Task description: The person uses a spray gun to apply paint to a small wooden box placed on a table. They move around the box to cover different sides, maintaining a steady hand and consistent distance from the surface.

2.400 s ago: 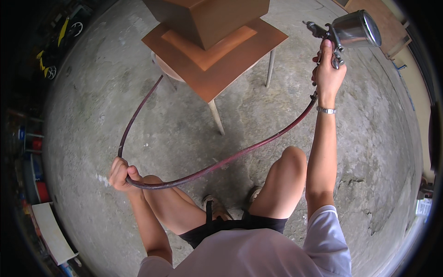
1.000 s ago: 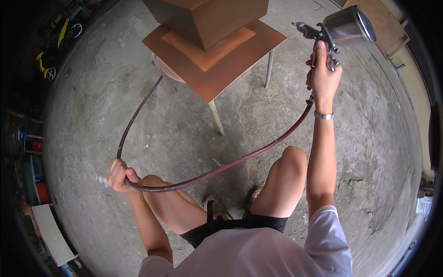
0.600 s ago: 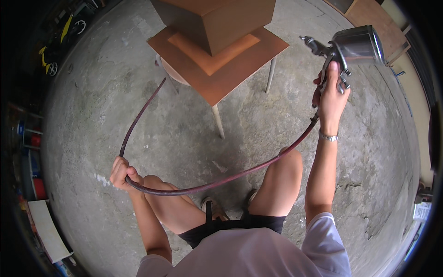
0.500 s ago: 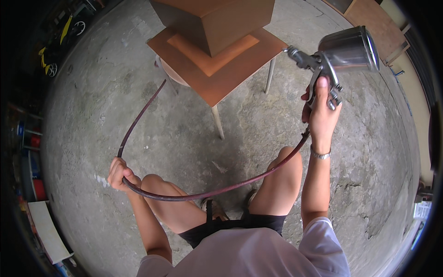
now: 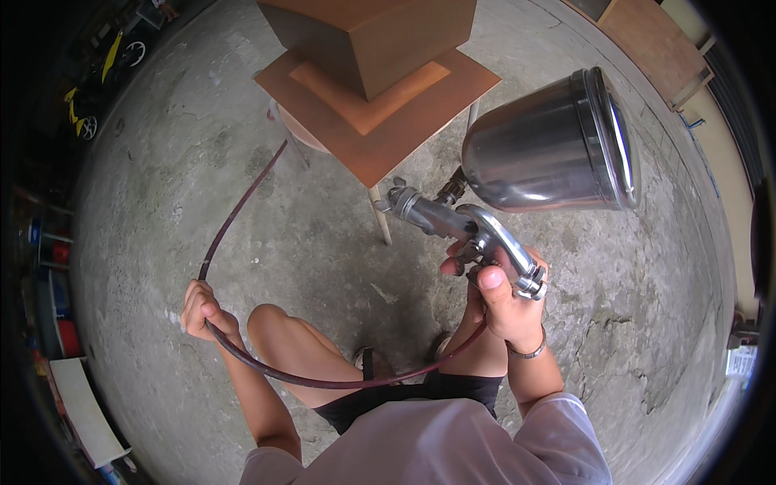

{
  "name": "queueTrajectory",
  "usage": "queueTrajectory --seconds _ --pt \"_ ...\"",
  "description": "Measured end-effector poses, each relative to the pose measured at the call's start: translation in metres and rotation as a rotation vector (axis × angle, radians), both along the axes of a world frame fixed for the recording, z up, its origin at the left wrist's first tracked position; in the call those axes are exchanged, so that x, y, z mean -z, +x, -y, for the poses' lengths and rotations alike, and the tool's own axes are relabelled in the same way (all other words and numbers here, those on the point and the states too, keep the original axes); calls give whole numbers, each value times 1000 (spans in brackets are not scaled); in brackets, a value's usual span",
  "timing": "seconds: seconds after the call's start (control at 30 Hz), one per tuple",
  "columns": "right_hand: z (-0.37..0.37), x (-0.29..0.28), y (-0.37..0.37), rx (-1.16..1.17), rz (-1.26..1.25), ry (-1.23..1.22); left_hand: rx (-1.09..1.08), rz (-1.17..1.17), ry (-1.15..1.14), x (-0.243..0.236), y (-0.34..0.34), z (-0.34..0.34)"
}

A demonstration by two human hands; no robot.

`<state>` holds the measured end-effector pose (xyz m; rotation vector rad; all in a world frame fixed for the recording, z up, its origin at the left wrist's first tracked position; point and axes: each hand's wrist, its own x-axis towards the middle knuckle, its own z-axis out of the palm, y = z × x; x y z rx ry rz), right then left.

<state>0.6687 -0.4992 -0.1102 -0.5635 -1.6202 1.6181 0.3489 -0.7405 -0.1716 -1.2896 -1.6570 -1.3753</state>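
Note:
My right hand (image 5: 509,299) grips a metal spray gun (image 5: 436,214) with a large steel cup (image 5: 533,145) on it, held close in front of me at the lower right of the stool. My left hand (image 5: 200,311) is closed around the dark red hose (image 5: 291,376), which sags across my lap up to the gun. Beyond the gun, a brown painted box (image 5: 388,48) rests on a square brown board (image 5: 347,149) with a lighter orange patch around the box's base. The board lies on a round stool (image 5: 323,149) with pale legs, partly hidden beneath it.
Concrete floor (image 5: 162,210) surrounds the stool. A yellow and black wheeled object (image 5: 113,56) stands at the far left, with a white panel (image 5: 85,408) and red and blue items along that edge. A wooden board (image 5: 647,48) lies by the right wall.
My right hand has brought the spray gun down and leftward, much nearer to me, with its cup turned lower. The hose now sags lower across my lap; my left hand has barely moved.

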Motion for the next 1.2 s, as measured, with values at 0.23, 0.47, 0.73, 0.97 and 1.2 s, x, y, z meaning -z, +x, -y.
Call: queueTrajectory --seconds 0.23,0.47,0.73,0.97,1.2 --pt "-54 2 -27 399 152 130 11 -31 -11 -3 4 -5" --pt "-151 -5 -32 654 202 171 -10 -60 -57 -7 14 -10" --pt "-208 -17 -34 862 151 267 -59 -56 -95 -2 14 -9" --pt "-127 -16 -15 641 124 127 -28 -38 -19 -5 8 -6" --pt "-54 -11 -15 425 87 10 -6 -51 24 -10 -2 -1"
